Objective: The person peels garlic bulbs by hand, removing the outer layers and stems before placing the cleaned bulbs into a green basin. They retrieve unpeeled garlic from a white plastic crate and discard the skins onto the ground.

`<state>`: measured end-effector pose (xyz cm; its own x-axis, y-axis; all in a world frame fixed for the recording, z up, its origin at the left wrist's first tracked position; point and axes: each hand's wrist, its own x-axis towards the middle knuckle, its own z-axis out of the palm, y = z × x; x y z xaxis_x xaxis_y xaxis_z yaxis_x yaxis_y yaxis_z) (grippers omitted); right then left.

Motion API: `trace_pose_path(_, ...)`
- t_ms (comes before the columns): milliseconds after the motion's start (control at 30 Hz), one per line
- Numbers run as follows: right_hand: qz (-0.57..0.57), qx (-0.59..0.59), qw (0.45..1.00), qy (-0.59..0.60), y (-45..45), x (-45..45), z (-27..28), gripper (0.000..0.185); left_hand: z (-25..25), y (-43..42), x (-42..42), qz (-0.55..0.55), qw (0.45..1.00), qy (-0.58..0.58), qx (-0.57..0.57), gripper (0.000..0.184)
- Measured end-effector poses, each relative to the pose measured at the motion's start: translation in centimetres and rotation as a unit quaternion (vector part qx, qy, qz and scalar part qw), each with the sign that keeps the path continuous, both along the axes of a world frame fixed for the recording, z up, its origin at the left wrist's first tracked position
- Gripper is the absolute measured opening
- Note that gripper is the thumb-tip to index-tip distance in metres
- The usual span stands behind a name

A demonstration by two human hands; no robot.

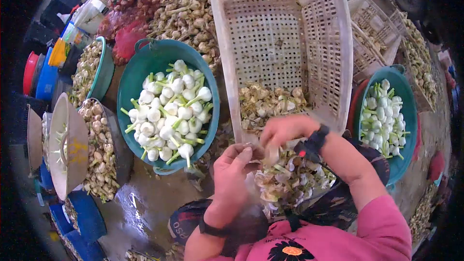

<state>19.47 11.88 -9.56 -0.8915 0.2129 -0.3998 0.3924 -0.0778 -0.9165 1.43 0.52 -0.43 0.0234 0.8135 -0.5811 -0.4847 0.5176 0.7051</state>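
Note:
My left hand (232,169) is closed in a pinch above my lap, thumb against the fingers. Whatever it holds is hidden. Close beside it, my right hand (285,131) curls downward with its fingers together. Something pale and blurred shows below those fingertips, too smeared to name. Under both hands lies a heap of garlic skins and trimmings (295,179) at my lap. Just beyond the hands stands a white plastic crate (270,24), tilted toward me, with unpeeled garlic bulbs (270,101) at its near end.
A green tub (129,77) of peeled white garlic (169,111) stands left; another green tub (411,116) with peeled garlic is right. Unpeeled garlic (186,14) is piled behind. A grey-white basin (72,145) and blue containers (87,217) are far left. More crates (374,24) stand back right.

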Motion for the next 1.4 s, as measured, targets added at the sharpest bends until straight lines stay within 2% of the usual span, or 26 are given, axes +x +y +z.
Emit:
trace_pose_path(100,0.062,0.076,0.994,-0.057,-0.1,-0.8,0.3,0.026,0.6,-0.4,-0.3,-0.016,0.999,-0.002,0.034,0.013)
trace_pose_path(133,-0.077,0.092,0.985,-0.123,0.9,-0.4,0.1,0.026,0.7,-0.5,-0.3,-0.019,0.999,0.001,0.043,0.013)
trace_pose_path(167,-0.213,0.106,0.954,-0.184,2.5,0.6,-0.6,0.025,0.8,-0.5,-0.3,-0.022,0.999,0.001,0.040,0.014)
trace_pose_path(233,-0.253,0.367,0.871,-0.205,5.6,3.2,-7.0,0.025,0.8,-0.7,-0.1,-0.036,0.999,0.002,0.030,0.014)
trace_pose_path(333,-0.169,0.428,0.851,-0.254,7.8,3.9,-14.3,0.030,-0.2,-0.5,0.1,-0.053,0.998,0.017,0.019,0.014)
trace_pose_path(367,-0.116,0.382,0.873,-0.280,7.5,3.3,-13.8,0.038,-0.1,-0.2,0.0,-0.048,0.999,0.015,0.019,0.014)
trace_pose_path(433,-0.104,0.426,0.839,-0.321,7.1,2.3,-16.4,0.037,-0.4,0.1,0.1,-0.041,0.999,0.015,0.008,0.014)
trace_pose_path(500,-0.096,0.459,0.818,-0.334,7.1,1.7,-16.3,0.040,-0.3,0.4,0.0,-0.048,0.998,0.032,0.009,0.015)
trace_pose_path(533,-0.116,0.414,0.854,-0.293,7.1,2.3,-15.9,0.041,-0.3,0.4,0.0,-0.045,0.998,0.033,0.005,0.016)
trace_pose_path(600,-0.157,0.320,0.910,-0.211,6.9,3.4,-11.4,0.042,-0.4,0.3,0.1,-0.044,0.998,0.034,0.001,0.016)
trace_pose_path(633,-0.213,0.226,0.928,-0.209,6.9,4.2,-10.7,0.044,-0.5,0.2,0.1,-0.047,0.998,0.037,0.006,0.018)
trace_pose_path(733,-0.265,0.174,0.945,-0.082,5.5,5.7,-4.8,0.044,-0.7,0.1,0.6,-0.039,0.997,0.058,0.024,0.023)
trace_pose_path(800,-0.300,0.161,0.940,-0.001,2.7,5.4,-1.8,0.045,-0.5,0.1,1.3,-0.009,0.995,0.095,0.029,0.024)
trace_pose_path(833,-0.315,0.156,0.935,0.041,0.9,4.7,0.2,0.046,-0.1,0.3,1.4,0.004,0.997,0.075,0.008,0.025)
trace_pose_path(867,-0.350,0.005,0.932,0.097,-1.1,3.3,3.9,0.047,0.3,0.6,1.4,0.019,0.998,0.056,-0.015,0.027)
trace_pose_path(933,-0.340,0.050,0.932,0.117,-4.7,1.7,8.1,0.053,0.6,0.5,1.1,0.019,0.999,0.000,-0.036,0.028)
trace_pose_path(1000,-0.317,0.143,0.930,0.118,-7.3,0.8,9.6,0.049,-0.8,0.3,0.3,-0.013,0.997,-0.073,-0.031,0.027)
trace_pose_path(1033,-0.305,0.201,0.926,0.098,-8.2,0.7,10.4,0.047,-1.6,-0.1,0.1,-0.037,0.999,-0.034,-0.003,0.031)
trace_pose_path(1133,-0.451,0.229,0.853,0.126,-10.5,0.1,9.9,0.045,-1.4,-0.4,0.4,0.032,0.993,-0.114,0.027,0.025)
trace_pose_path(1167,-0.481,0.327,0.808,0.090,-11.0,0.5,9.3,0.048,-0.3,-0.5,0.5,0.039,0.994,-0.097,0.037,0.025)
trace_pose_path(1267,-0.482,0.311,0.819,0.025,-13.6,-0.6,10.8,0.053,-0.9,-0.7,0.5,-0.017,0.991,0.121,0.052,0.025)
trace_pose_path(1333,-0.464,0.417,0.782,-0.011,-15.0,-2.3,8.7,0.063,0.0,-1.9,1.2,0.007,0.997,0.025,0.071,0.026)
trace_pose_path(1367,-0.450,0.476,0.754,0.051,-14.9,-2.3,9.6,0.061,0.4,-1.7,1.6,-0.001,0.997,-0.042,0.057,0.024)
trace_pose_path(1400,-0.414,0.361,0.834,0.051,-14.6,-2.0,10.0,0.058,0.8,-2.0,1.3,-0.027,0.995,-0.018,0.092,0.016)
